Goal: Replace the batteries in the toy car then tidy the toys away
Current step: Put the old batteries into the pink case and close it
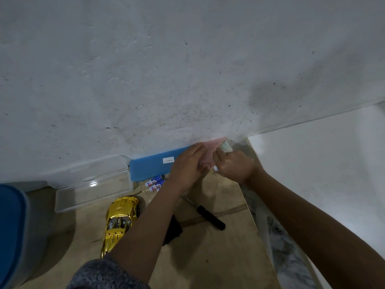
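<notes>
The gold toy car (119,222) lies on the tan floor at the lower left, nose toward me. Loose blue-and-white batteries (155,184) lie just beyond it, in front of a blue case (154,165) that stands against the wall. To the right of the blue case is a pink translucent case (210,150). My left hand (187,165) presses on it with fingers curled over its near side. My right hand (235,163) is fisted beside it around a small pale object; a white tip shows at the fist's left, a greenish end at the top.
A black-handled screwdriver (210,216) lies on the floor between my forearms. A black item (173,228) is partly hidden under my left arm. An open clear plastic box (93,184) sits left of the blue case. A blue-lidded bin (12,226) stands at far left, white furniture (323,174) at right.
</notes>
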